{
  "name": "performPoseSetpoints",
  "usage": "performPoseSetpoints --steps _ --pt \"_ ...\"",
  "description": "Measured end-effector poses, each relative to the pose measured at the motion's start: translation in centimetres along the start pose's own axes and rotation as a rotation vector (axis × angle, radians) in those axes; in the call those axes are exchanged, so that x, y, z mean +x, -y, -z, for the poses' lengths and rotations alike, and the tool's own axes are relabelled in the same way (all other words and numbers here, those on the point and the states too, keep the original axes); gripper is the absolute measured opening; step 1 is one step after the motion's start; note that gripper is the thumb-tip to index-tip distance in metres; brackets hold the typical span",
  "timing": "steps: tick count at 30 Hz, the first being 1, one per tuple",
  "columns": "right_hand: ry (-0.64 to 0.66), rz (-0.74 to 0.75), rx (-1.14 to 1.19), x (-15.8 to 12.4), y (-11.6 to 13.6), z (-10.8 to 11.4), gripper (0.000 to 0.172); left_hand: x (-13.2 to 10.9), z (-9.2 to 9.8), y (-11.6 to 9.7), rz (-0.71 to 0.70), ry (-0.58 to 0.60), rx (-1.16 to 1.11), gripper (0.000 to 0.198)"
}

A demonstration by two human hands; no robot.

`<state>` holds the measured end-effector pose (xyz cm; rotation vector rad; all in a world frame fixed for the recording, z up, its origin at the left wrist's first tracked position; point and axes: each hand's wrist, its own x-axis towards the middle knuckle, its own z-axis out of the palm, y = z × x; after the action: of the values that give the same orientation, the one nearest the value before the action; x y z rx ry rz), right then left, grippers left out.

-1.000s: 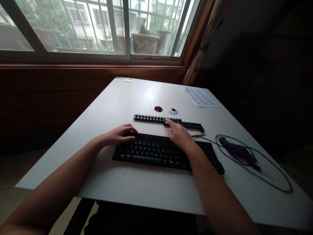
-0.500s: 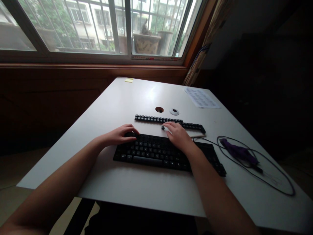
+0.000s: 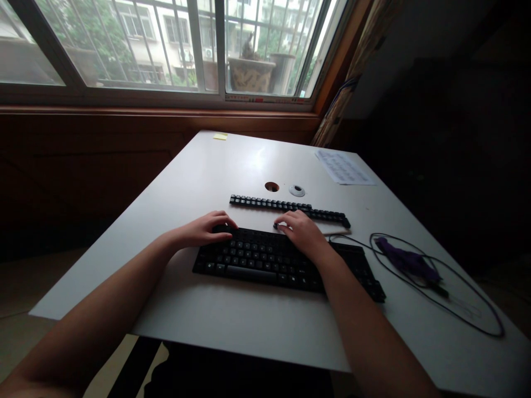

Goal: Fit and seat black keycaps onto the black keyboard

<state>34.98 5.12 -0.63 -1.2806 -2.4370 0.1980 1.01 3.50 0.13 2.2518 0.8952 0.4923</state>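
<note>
A black keyboard (image 3: 249,272) lies near the table's front edge, with bare dark places in its upper rows. My left hand (image 3: 205,229) holds its upper left corner, thumb on the keys side and fingers along the back edge. Between the thumb and fingertips of my right hand (image 3: 299,229) is a small black keycap (image 3: 275,226), just above the keyboard's back edge. Behind the keyboard, loose keycaps (image 3: 269,203) stand in lined-up rows, the right part of them close behind my right hand. My right wrist and forearm cover part of the keyboard's right side.
On the white table (image 3: 199,188) are a cable hole (image 3: 271,187), its round white cover (image 3: 297,190) and printed sheets (image 3: 344,167). A purple cloth (image 3: 406,260) lies inside a loop of black cable (image 3: 477,284) on the right. A yellow note (image 3: 220,136) is at the far edge.
My right hand has closed on the keycap and brought it slightly toward me, to the keyboard's back edge. My left hand has kept its place on the keyboard.
</note>
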Motion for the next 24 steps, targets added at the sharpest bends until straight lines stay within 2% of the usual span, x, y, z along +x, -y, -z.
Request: performPoseSetpoints --steps 9,14,16,19,21,24 --pt "-0.02 -0.028 0.126 0.0 0.4 0.1 0.009 0.0 0.0 0.0 -0.001 0.006 -0.001 0.035" --pt "-0.039 -0.052 0.303 -0.3 1.8 2.6 0.011 0.0 0.0 0.1 0.003 0.005 -0.003 0.035" --pt "0.019 -0.051 0.38 -0.6 2.5 4.2 0.015 0.0 0.0 0.1 0.004 0.005 -0.004 0.035" --pt "0.231 -0.058 0.45 -1.1 3.2 6.0 0.015 0.0 0.0 0.1 0.007 0.007 -0.007 0.035" --pt "0.331 -0.063 0.455 -1.3 3.3 6.3 0.014 0.0 0.0 -0.1 0.008 0.006 -0.007 0.035" --pt "0.4 -0.062 0.433 -1.4 3.2 5.9 0.013 0.0 0.1 -0.2 0.013 0.004 -0.011 0.034"
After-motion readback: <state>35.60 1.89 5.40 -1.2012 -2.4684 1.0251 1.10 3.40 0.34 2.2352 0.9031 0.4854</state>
